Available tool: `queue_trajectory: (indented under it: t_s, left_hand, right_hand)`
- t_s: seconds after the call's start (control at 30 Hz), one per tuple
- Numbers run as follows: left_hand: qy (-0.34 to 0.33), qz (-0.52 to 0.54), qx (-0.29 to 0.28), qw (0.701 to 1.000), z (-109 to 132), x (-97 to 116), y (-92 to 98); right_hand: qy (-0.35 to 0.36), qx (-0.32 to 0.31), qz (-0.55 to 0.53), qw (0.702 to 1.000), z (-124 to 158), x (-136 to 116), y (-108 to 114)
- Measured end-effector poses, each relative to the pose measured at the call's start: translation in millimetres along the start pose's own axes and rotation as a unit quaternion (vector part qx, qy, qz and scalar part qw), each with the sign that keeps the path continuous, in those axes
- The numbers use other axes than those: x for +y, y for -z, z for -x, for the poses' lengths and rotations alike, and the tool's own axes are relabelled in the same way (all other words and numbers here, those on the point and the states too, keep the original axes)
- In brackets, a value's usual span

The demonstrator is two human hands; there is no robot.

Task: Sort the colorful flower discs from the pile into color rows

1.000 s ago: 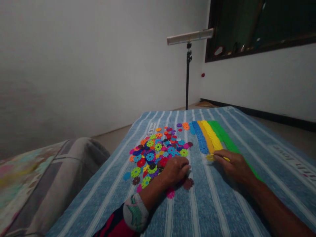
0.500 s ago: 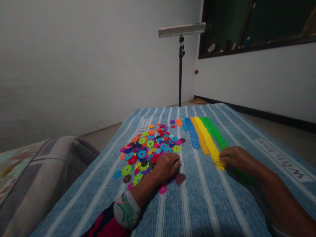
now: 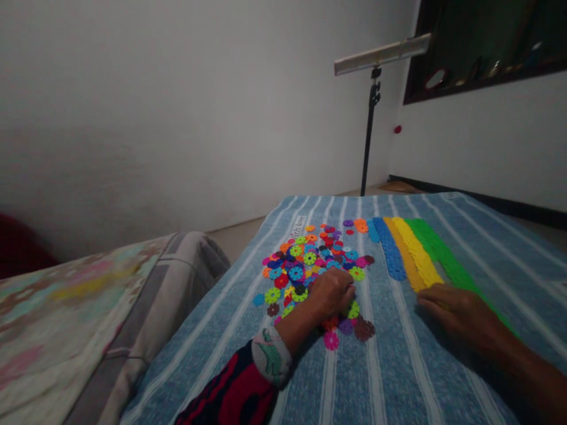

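My left hand (image 3: 333, 290) rests over the near right side of a spread pile of small notched plastic discs (image 3: 296, 273) in many colours. Its fingers are curled, and whatever they hold is hidden. Close by lie a brown disc (image 3: 364, 329), a pink disc (image 3: 331, 340) and a purple disc (image 3: 346, 326). To the right, my right hand (image 3: 456, 307) has its fingers pinched together at the near end of a row of overlapping yellow discs (image 3: 414, 251). I cannot make out a piece between them. Beside this row run orange (image 3: 407, 260), blue (image 3: 390, 248) and green (image 3: 447, 260) rows.
A blue cloth with white stripes (image 3: 212, 360) covers the work surface. At the left stands a bed or seat with a patterned cover (image 3: 88, 301). Behind the far edge is a lamp on a black stand (image 3: 367, 141), near the wall (image 3: 199, 106).
The view has turned left, so everything sits further right in the picture. My right hand has shifted left over the yellow row's near end. My left hand uncovers more discs beneath it.
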State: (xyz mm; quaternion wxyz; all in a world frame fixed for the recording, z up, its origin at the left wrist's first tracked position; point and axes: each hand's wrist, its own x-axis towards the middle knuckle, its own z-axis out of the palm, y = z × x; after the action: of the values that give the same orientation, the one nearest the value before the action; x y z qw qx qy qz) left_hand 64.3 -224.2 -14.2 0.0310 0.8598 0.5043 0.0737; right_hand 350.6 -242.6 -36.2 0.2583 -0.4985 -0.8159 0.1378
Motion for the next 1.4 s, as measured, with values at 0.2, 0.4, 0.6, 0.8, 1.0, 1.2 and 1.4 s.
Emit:
queue_trajectory:
  t_s: [0.2,0.4,0.6,0.8,1.0,1.2,1.4]
  left_hand:
    - [0.101,-0.045,0.014,0.994,1.6,-22.1,6.1]
    - [0.193,-0.073,0.053,0.977,2.1,-38.1,12.7]
    - [0.211,-0.052,0.029,0.976,-5.5,-43.4,8.3]
    - [0.142,-0.024,0.036,0.989,-2.3,-34.9,-1.0]
    - [0.124,-0.028,0.029,0.991,12.6,-26.9,7.3]
    - [0.24,-0.073,0.036,0.967,38.6,-38.0,9.5]
    - [0.191,-0.022,0.03,0.981,44.2,-28.8,-2.4]
  right_hand:
    - [0.078,-0.002,0.014,0.997,0.3,-27.6,-45.2]
    - [0.086,-0.001,0.003,0.996,0.4,-20.5,-63.2]
    - [0.101,0.018,0.0,0.995,-0.7,-22.3,-63.3]
    - [0.1,0.026,0.001,0.995,0.5,-21.3,-63.6]
    - [0.104,0.021,-0.008,0.994,2.8,-17.8,-63.8]
    - [0.095,0.018,-0.006,0.995,3.4,-18.6,-63.3]
    - [0.1,0.018,-0.008,0.995,4.3,-13.8,-65.2]
